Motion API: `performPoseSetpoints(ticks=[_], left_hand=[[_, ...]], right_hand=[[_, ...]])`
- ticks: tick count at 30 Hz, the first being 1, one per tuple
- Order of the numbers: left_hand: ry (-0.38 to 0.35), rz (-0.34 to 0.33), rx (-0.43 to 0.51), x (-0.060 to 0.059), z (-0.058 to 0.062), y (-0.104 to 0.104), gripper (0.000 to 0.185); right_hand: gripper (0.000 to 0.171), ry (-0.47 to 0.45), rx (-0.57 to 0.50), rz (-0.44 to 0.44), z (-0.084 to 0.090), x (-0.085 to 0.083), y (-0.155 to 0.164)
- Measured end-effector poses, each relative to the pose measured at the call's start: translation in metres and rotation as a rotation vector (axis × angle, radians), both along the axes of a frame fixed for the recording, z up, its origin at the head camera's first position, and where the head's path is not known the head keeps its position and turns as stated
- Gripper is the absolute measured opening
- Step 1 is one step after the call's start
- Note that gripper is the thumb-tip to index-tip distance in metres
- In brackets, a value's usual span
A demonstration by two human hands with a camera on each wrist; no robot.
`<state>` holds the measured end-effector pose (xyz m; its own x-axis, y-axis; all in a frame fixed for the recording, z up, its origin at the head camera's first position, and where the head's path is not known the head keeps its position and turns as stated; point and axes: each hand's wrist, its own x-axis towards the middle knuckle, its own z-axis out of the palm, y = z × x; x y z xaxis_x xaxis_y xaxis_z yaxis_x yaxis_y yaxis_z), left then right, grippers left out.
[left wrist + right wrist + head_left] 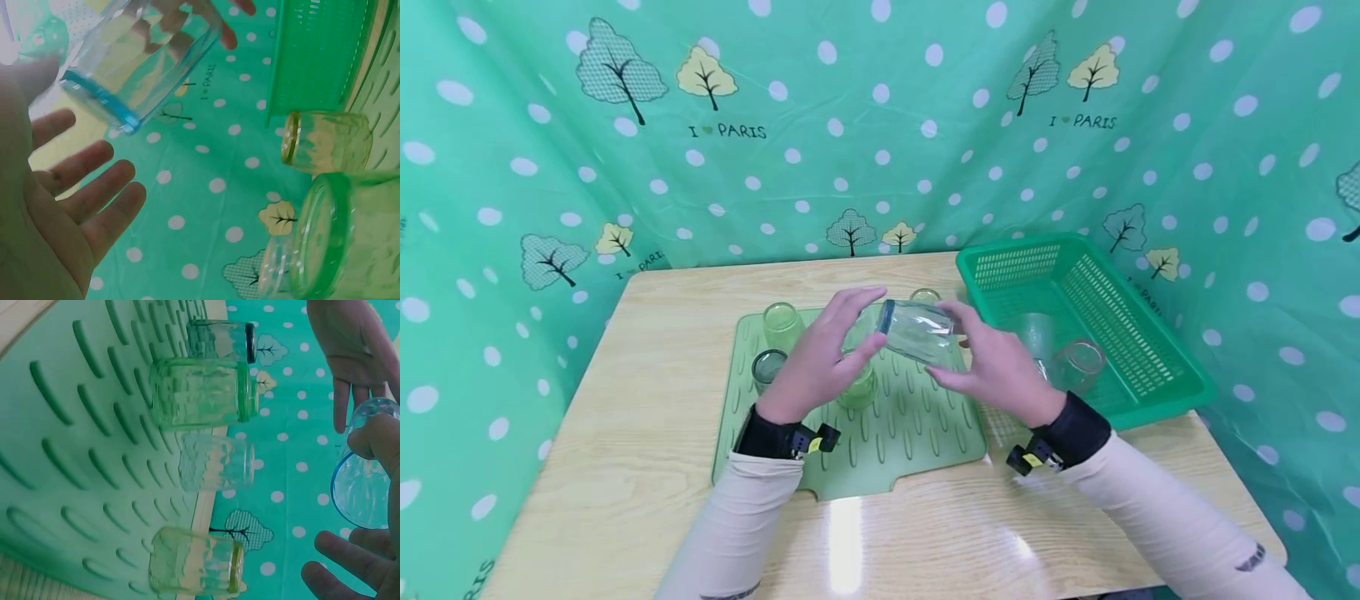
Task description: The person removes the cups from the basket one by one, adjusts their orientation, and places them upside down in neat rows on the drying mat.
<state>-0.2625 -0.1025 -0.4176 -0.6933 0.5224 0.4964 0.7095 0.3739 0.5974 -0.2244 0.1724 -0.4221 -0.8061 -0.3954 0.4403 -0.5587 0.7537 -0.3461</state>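
A blue-tinted clear glass (pixel 919 332) is held on its side above the mat, its blue-edged end towards the left. My right hand (pixel 1003 371) grips it by the right end, thumb below and fingers above. Close to the blue-edged end is my left hand (pixel 812 367); in the left wrist view its fingers (pixel 112 212) are spread and apart from the glass. Below, a green drying mat (pixel 925 442) carries a green glass (pixel 859 392), a dark grey glass (pixel 767 367), a yellow-green glass (pixel 782 325), a yellow glass (pixel 197 562) and a clear glass (pixel 215 462).
On the right of the wooden table (pixel 625 417) stands a green plastic basket (pixel 1157 333) with slotted sides. Inside it are a clear glass (pixel 1037 329) and a pinkish glass (pixel 1081 365). A dotted green curtain (pixel 880 167) hangs behind and at both sides.
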Motion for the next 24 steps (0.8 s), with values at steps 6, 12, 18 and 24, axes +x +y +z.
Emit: performPoseSetpoints(ticks=[6,12,18,24], left_hand=[[-0.08,-0.013,0.066,0.001,-0.002,-0.001,0.051],[-0.13,-0.049,0.123,0.002,-0.002,0.001,0.044],[-0.117,0.005,0.052,0.002,-0.007,0.004,0.044],[-0.126,0.064,-0.063,-0.002,-0.021,0.007,0.05]], right_hand=[[0.088,0.002,-0.052,0.0,-0.002,0.0,-0.011],[0.091,-0.041,-0.057,0.011,-0.003,-0.001,-0.016],[0.108,-0.134,0.096,-0.068,0.018,-0.01,0.0],[0.093,-0.083,0.108,-0.125,0.031,-0.02,0.015]])
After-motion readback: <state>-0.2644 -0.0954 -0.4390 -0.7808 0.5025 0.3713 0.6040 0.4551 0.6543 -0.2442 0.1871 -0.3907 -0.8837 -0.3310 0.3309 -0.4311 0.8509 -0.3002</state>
